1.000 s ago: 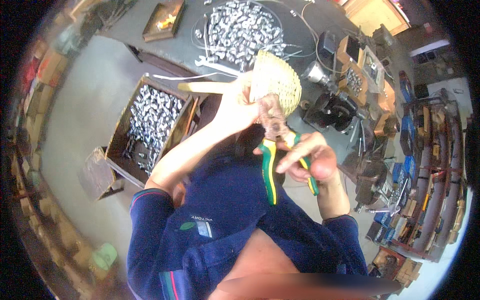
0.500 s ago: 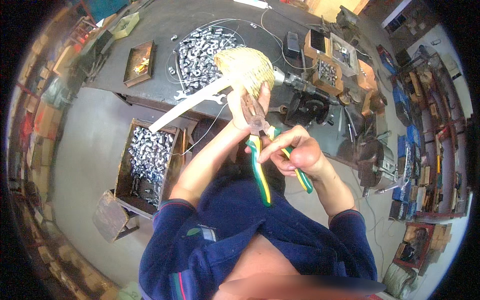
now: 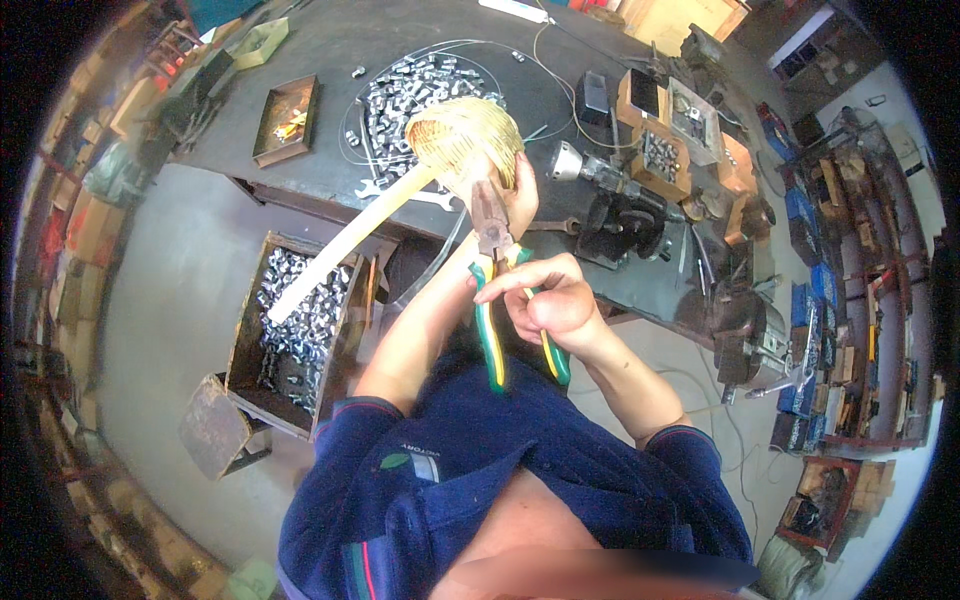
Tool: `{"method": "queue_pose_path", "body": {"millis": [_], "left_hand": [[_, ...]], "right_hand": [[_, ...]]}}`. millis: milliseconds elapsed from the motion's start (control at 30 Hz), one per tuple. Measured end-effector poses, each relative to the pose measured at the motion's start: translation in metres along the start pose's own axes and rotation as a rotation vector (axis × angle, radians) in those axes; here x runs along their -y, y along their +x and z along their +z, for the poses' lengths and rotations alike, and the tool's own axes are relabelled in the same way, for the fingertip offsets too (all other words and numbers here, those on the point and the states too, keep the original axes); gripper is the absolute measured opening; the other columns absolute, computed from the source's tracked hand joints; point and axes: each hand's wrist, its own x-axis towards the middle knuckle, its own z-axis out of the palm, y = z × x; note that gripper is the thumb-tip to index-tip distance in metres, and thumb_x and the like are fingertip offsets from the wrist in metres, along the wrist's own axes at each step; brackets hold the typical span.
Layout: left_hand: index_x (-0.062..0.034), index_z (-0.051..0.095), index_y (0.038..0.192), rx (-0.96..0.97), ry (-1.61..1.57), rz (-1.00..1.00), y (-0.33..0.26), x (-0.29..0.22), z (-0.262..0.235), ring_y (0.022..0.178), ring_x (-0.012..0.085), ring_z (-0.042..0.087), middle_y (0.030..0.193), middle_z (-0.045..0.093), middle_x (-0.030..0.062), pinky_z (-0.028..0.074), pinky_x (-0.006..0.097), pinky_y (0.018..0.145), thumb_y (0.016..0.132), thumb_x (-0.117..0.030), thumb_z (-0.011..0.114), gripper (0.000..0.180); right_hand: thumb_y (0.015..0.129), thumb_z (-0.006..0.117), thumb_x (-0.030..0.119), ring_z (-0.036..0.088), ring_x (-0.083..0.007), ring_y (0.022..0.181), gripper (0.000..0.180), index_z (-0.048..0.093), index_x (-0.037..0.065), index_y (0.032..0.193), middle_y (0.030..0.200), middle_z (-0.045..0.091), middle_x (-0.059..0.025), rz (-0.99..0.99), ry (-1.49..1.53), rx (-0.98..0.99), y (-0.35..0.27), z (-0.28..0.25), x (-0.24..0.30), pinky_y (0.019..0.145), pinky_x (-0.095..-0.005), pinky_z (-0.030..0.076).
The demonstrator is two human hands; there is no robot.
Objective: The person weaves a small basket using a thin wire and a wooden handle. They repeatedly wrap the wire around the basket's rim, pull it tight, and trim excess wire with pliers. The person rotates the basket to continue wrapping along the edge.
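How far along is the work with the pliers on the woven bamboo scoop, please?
Done: cannot tell. In hand: the left hand holds the woven bamboo scoop while the right hand grips pliers at its rim. Left: cannot tell; metal fittings lie on the bench.

A small rectangular label (image 3: 418,458) with a green leaf mark sits on the chest of the dark blue shirt (image 3: 480,470), and brown cardboard boxes (image 3: 75,235) stand stacked along the left wall.
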Motion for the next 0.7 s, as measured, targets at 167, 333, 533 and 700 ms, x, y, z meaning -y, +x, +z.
{"method": "queue_pose_path", "body": {"millis": [167,333,533,700], "left_hand": [[0.0029,0.056,0.107,-0.079,0.186,0.072,0.000,0.008,-0.002,0.089,0.0310,0.062,0.097,0.062,0.0190,0.049,0.038,0.077,0.081,-0.007,0.063,0.028],[0.0030,0.055,0.108,-0.217,0.137,0.170,0.006,0.026,0.001,0.091,0.0305,0.061,0.098,0.062,0.0189,0.049,0.038,0.079,0.080,-0.007,0.064,0.031],[0.0028,0.053,0.111,-0.226,0.187,-0.015,0.007,0.045,0.007,0.093,0.0291,0.061,0.100,0.062,0.0182,0.048,0.037,0.082,0.082,-0.008,0.063,0.032],[0.0025,0.050,0.116,-0.332,0.070,0.022,0.014,0.061,0.000,0.095,0.0281,0.061,0.101,0.061,0.0185,0.047,0.037,0.083,0.081,-0.007,0.063,0.038]], "right_hand": [[0.068,0.075,0.044,0.038,-0.0072,0.039,0.064,0.063,-0.012,0.098,0.051,0.046,-0.0029,-0.035,0.073,-0.003,0.008,0.004,-0.011,0.037,-0.0217,0.028],[0.063,0.074,0.053,0.061,-0.0239,0.093,0.068,0.065,-0.009,0.090,0.094,0.065,-0.0169,-0.144,0.123,0.042,0.023,0.000,-0.036,0.088,-0.0319,0.045],[0.063,0.075,0.049,0.060,-0.0308,0.091,0.057,0.065,-0.004,0.081,0.105,0.059,-0.0207,-0.053,0.505,0.123,0.027,0.006,-0.032,0.075,-0.0446,0.051],[0.068,0.073,0.043,0.060,-0.0300,0.086,0.048,0.063,-0.003,0.076,0.100,0.057,-0.0203,-0.101,0.535,0.152,0.038,0.006,-0.042,0.067,-0.0434,0.053]]}}
